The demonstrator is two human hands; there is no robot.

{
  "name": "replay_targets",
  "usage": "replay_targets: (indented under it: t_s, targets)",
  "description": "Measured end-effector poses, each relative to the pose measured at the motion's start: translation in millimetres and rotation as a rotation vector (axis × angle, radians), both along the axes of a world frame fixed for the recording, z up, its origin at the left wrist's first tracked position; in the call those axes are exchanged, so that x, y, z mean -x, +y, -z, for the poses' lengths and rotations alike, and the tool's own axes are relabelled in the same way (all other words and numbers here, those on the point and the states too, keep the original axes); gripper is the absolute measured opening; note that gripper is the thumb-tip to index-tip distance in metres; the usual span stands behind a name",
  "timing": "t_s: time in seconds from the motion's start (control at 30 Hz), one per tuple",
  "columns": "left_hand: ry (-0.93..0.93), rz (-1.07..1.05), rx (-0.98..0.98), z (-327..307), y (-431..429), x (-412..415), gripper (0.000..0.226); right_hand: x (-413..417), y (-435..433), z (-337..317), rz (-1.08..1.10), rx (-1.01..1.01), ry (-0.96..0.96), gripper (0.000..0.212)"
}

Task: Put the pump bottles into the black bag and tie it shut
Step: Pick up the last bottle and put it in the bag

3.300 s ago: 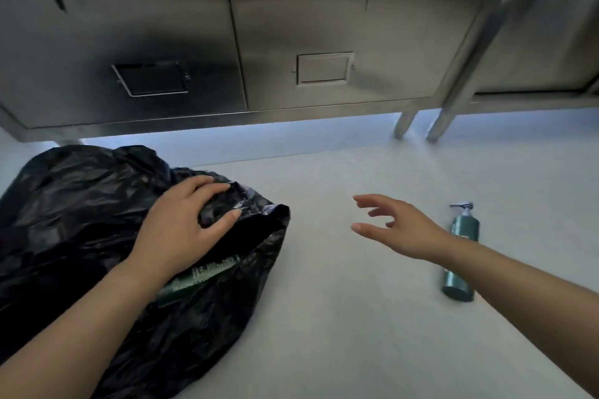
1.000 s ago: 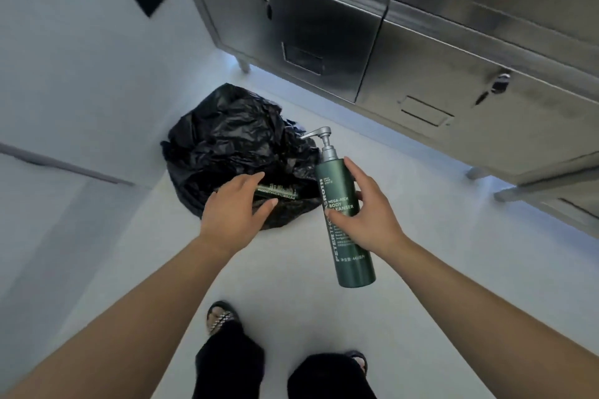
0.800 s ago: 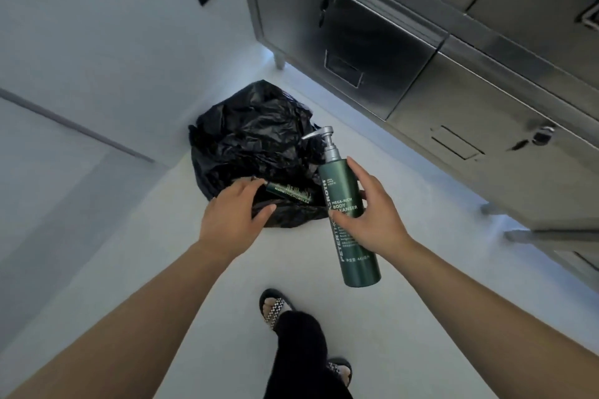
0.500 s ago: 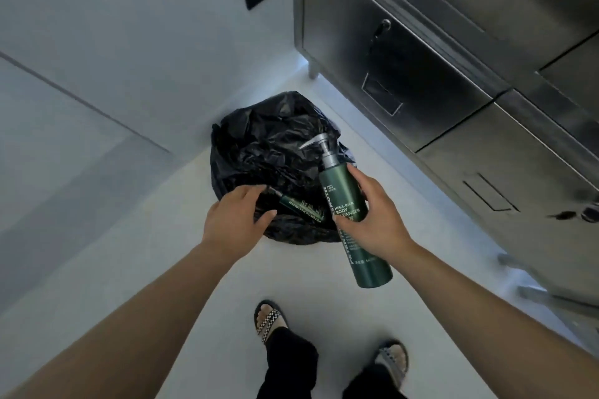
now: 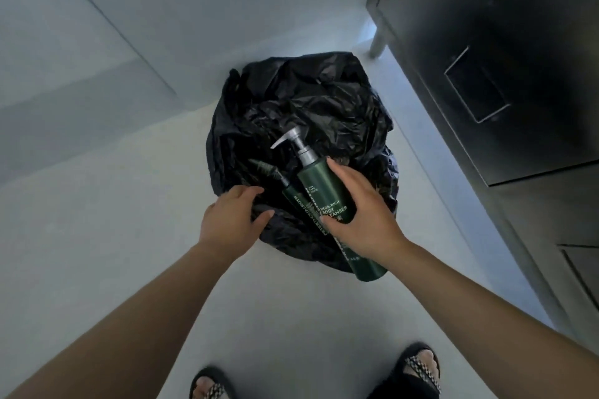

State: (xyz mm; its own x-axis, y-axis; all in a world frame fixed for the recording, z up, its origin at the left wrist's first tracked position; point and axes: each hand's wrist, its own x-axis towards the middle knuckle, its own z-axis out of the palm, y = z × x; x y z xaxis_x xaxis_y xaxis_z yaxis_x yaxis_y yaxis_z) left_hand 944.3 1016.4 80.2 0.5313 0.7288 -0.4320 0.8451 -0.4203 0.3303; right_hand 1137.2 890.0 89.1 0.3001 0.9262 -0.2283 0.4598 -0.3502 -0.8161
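- The right hand (image 5: 359, 217) is wrapped round the middle of a green pump bottle (image 5: 319, 183), thumb on the label side and fingers over the far side. The silver pump head points up and away from the person, and the base sticks out below the wrist.
- The held bottle hangs tilted over the near edge of the black bag (image 5: 311, 104), its upper half above the crumpled plastic.
- The left hand (image 5: 231, 217) pinches the bag's near rim, with plastic bunched between the thumb and curled fingers.
- A second pump bottle (image 5: 293, 196) lies in the bag between the two hands, just beside the held one and roughly parallel to it.
- The bag sits on the pale floor (image 5: 129, 236) in a corner, with the wall (image 5: 210, 10) behind it and a steel cabinet (image 5: 502, 58) to its right, near but apart.
- Sandalled feet (image 5: 418, 366) stand at the bottom edge, both cut off by the frame.
- The lower part of the second bottle is hidden behind the held bottle and the right hand. What else the bag holds cannot be made out among the dark folds.
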Motion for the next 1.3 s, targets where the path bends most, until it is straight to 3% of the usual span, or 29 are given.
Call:
replay_targets:
  t_s: [0.23, 0.43, 0.6, 0.8, 1.03, 1.3]
  targets:
    - [-0.069, 0.074, -0.098, 112.1, 11.2, 7.0, 0.052, 0.8, 8.0, 98.5, -0.081, -0.014, -0.094, 0.081]
    - [-0.269, 0.262, -0.125, 161.4, 27.2, 11.1, 0.062, -11.4, 16.7, 129.8, -0.059, -0.137, -0.24, 0.081]
    - [-0.257, 0.409, -0.072, 178.8, 28.7, 20.9, 0.059, -14.3, 16.7, 132.0, 0.038, -0.209, -0.327, 0.081]
    - [-0.256, 0.377, -0.042, 185.0, 8.7, 23.4, 0.058, -3.4, 9.9, 126.9, 0.041, -0.181, -0.287, 0.082]
    - [-0.116, 0.463, -0.086, 193.0, 8.3, 42.3, 0.055, 5.6, 3.6, 145.2, 0.068, -0.195, -0.31, 0.083]
    - [-0.124, 0.429, -0.139, 195.3, -3.0, 77.1, 0.049, -31.2, 12.4, 150.0, 0.147, -0.189, -0.371, 0.083]
